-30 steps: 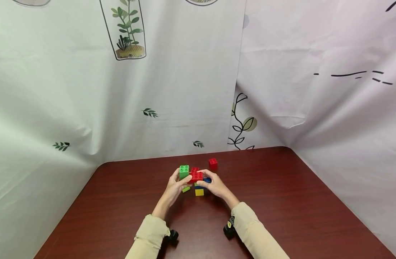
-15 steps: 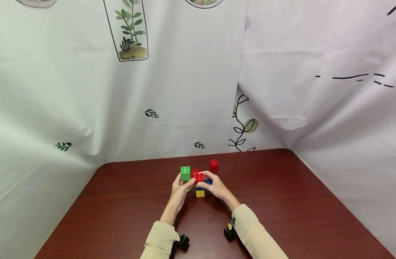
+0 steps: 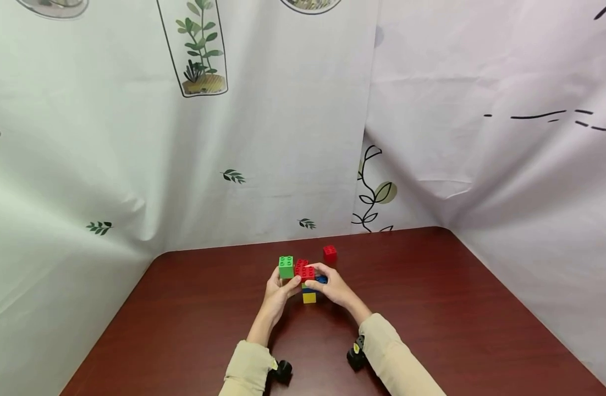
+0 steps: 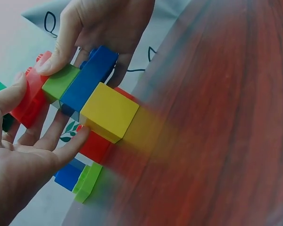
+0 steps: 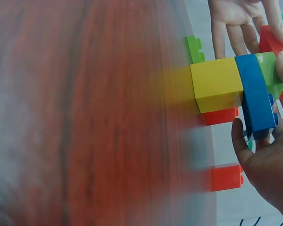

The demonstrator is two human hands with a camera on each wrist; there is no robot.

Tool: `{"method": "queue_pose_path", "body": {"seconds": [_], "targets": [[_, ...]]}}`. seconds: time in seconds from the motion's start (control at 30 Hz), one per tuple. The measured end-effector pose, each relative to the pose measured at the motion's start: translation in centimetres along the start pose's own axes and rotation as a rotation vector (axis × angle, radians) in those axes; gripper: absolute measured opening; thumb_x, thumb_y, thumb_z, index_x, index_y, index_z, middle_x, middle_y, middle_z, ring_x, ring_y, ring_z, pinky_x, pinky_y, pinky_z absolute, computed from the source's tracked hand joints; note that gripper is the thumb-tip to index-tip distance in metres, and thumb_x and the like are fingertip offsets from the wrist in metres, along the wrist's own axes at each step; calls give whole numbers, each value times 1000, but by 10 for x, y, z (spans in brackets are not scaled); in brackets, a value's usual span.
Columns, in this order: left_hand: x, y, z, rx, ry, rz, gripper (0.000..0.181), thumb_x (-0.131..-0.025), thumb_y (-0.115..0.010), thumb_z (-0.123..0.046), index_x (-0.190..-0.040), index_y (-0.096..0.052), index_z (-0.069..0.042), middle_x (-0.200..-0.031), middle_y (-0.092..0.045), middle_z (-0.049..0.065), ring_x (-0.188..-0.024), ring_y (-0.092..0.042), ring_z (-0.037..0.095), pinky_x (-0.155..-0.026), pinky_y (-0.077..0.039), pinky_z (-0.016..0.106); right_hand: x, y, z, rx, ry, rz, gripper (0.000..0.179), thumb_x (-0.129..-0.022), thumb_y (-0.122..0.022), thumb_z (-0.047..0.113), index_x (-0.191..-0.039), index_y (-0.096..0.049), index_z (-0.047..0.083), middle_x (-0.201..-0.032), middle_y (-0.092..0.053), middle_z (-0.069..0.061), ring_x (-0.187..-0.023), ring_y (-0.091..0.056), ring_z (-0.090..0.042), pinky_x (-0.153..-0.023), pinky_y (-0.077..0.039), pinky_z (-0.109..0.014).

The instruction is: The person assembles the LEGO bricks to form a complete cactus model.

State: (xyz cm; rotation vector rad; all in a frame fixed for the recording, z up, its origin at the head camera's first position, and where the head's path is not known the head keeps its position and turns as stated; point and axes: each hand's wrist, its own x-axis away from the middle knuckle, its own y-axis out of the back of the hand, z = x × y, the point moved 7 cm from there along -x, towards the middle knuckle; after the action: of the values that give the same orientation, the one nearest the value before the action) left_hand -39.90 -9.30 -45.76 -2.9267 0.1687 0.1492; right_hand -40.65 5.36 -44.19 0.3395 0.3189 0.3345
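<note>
A stack of toy building bricks stands at the middle of the table. Its lowest brick is yellow (image 3: 309,297), with a longer blue brick (image 4: 87,87) and a lime brick (image 4: 61,83) above. On top is a red brick (image 3: 308,272), and a green brick (image 3: 286,268) sits at its left end. My left hand (image 3: 275,298) pinches the red brick from the left, thumb in front and fingers underneath. From the right, my right hand (image 3: 335,289) grips the upper stack, its thumb at the lime and red bricks and its fingers behind.
A loose red brick (image 3: 330,253) lies near the table's back edge. Behind the yellow brick are another red brick (image 4: 95,149), a lime brick (image 4: 88,182) and a blue brick (image 4: 70,175). A patterned white cloth (image 3: 293,137) hangs around the table (image 3: 194,313).
My left hand and forearm have shifted right, and the thumb sits closer along the red brick. The lime brick on the table is now hidden behind that hand in the head view.
</note>
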Motion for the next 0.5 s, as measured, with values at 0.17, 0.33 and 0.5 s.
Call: {"method": "queue_pose_path", "body": {"seconds": [0.17,0.33,0.5], "targets": [[1,0,1,5,-6,19,51,-94,-63,-9,-137,-38,0,-107,-66,-6,-93,-66,4,-95,-56,40,1,0,1,8,-11,14,41,-92,-67,22,-127,-56,1,-122,-63,-20,-113,-58,-33,-97,-52,-46],[0,2,-1,-1,-13,39,49,-94,-63,-9,-135,-39,1,-103,-67,-8,-90,-67,4,-90,-58,37,0,0,2,13,-12,29,40,-93,-66,20,-127,-56,3,-124,-63,-20,-114,-58,-33,-98,-52,-47],[1,4,0,-5,-6,54,53,-94,-62,-9,-139,-35,2,-105,-67,-8,-91,-67,5,-91,-57,39,1,-1,-1,2,-29,44,43,-93,-66,22,-130,-56,3,-126,-62,-21,-117,-57,-34,-98,-52,-46]]}}
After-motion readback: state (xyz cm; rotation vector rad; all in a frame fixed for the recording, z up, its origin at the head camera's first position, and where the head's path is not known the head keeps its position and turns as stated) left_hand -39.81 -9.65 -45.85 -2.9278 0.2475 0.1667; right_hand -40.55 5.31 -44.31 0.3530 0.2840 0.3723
